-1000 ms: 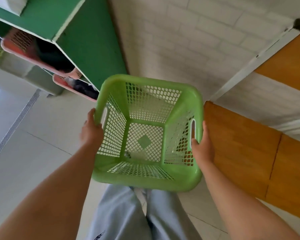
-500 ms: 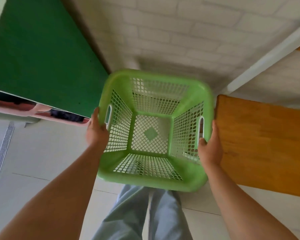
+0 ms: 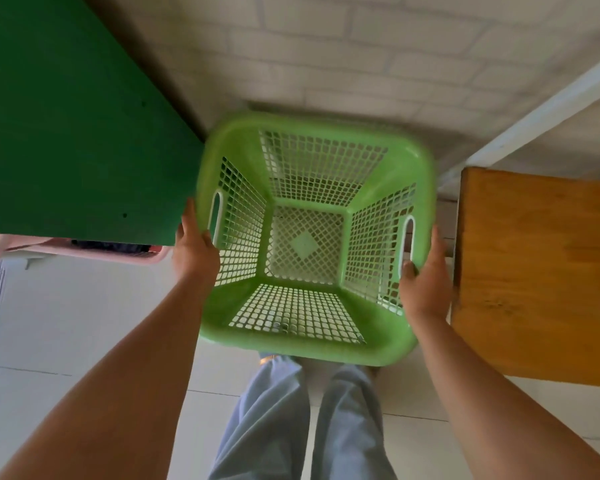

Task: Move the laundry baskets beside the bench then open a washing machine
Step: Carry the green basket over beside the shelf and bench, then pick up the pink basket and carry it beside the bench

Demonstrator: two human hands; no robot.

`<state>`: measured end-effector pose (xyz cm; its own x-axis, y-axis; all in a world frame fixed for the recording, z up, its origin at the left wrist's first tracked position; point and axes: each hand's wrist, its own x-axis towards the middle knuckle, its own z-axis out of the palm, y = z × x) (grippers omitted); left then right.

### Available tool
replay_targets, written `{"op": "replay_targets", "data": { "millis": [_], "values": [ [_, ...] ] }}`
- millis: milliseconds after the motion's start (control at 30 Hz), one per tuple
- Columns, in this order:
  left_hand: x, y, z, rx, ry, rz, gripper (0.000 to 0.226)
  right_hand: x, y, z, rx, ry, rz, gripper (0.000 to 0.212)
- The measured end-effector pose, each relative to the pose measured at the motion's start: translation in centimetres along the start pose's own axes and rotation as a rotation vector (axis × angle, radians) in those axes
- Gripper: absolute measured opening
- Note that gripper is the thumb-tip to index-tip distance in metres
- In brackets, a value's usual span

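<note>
An empty light-green mesh laundry basket (image 3: 238, 150) is held in front of me, seen from above, in the gap between a green cabinet and a wooden bench (image 3: 537, 271). My left hand (image 3: 194, 251) grips its left rim by the handle slot. My right hand (image 3: 424, 282) grips the right rim, thumb in the handle slot. The bench top lies just right of the basket, close to my right hand. No washing machine is in view.
A dark green cabinet (image 3: 70, 126) fills the upper left, touching the basket's left edge. Under it a pink basket (image 3: 94, 252) with dark laundry shows. A white brick wall (image 3: 343, 53) stands ahead. My legs in grey trousers (image 3: 302, 424) stand on pale floor tiles.
I have stepped closer to the wall, carrying the basket forward and lower into the gap between cabinet and bench. Both hands kept their grip.
</note>
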<state>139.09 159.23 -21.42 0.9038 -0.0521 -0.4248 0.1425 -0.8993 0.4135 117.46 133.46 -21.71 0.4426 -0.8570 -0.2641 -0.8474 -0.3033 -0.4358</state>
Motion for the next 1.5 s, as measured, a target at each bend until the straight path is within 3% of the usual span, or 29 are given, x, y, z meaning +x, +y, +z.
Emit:
{"op": "replay_targets", "data": {
  "millis": [233, 467, 833, 1100, 1500],
  "values": [
    [0.5, 0.9, 0.7, 0.120, -0.084, -0.041, 0.090, 0.2, 1.3, -0.1, -0.136, -0.144, -0.087, 0.081],
    [-3.5, 2.5, -1.1, 0.308, -0.226, 0.049, 0.071, -3.5, -0.7, -3.7, -0.243, -0.231, -0.161, 0.070],
    [-15.6, 8.8, -8.1, 0.490, -0.290, 0.452, 0.058, -14.0, 1.6, -16.9, -0.309, -0.210, -0.124, 0.060],
    [-26.7, 16.2, -7.7, 0.650, -0.343, 0.747, 0.050, -21.3, 11.2, -26.9, -0.271, -0.151, 0.080, 0.059],
    [-50.1, 26.9, 6.7, 0.781, -0.519, 1.146, 0.050, -33.5, 33.8, -39.5, 0.010, 0.015, 0.461, 0.056]
  ]
}}
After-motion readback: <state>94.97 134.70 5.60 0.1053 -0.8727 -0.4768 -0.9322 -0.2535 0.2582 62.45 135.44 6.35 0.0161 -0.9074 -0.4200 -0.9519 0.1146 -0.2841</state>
